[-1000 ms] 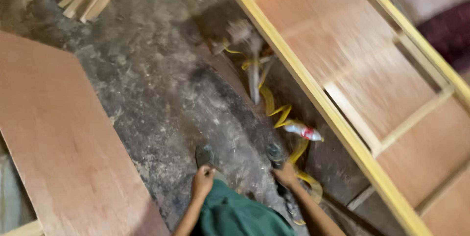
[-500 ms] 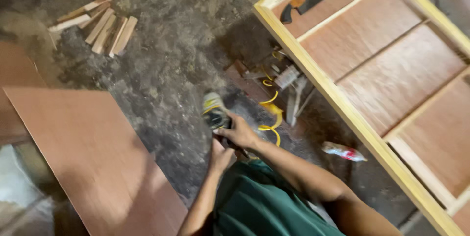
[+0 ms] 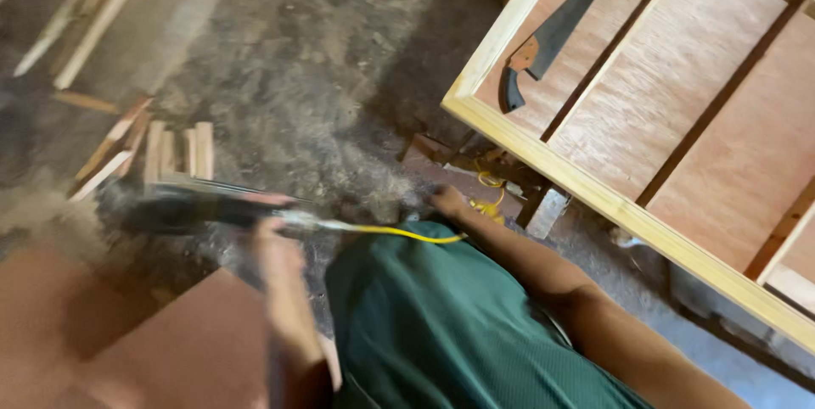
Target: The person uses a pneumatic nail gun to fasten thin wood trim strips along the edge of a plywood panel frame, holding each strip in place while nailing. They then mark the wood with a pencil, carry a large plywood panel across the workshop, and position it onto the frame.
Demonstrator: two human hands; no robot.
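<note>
My left hand is shut on a dark, long power tool that is blurred and points left over the floor. A thin yellow hose runs from the tool's rear across my green garment to a yellow coil by the wooden frame. My right hand reaches down to the floor next to that coil, under the corner of the frame. Its fingers are blurred, and whether it grips anything is unclear.
A large wooden frame with plywood panels fills the right side, with a handsaw lying on it. Short wood offcuts lie on the dusty floor at left. A reddish plywood sheet lies at lower left.
The view has swung left and closer. My left hand has lifted the tool away to the left, and my right hand has left the tool and dropped to the floor by the hose coil.
</note>
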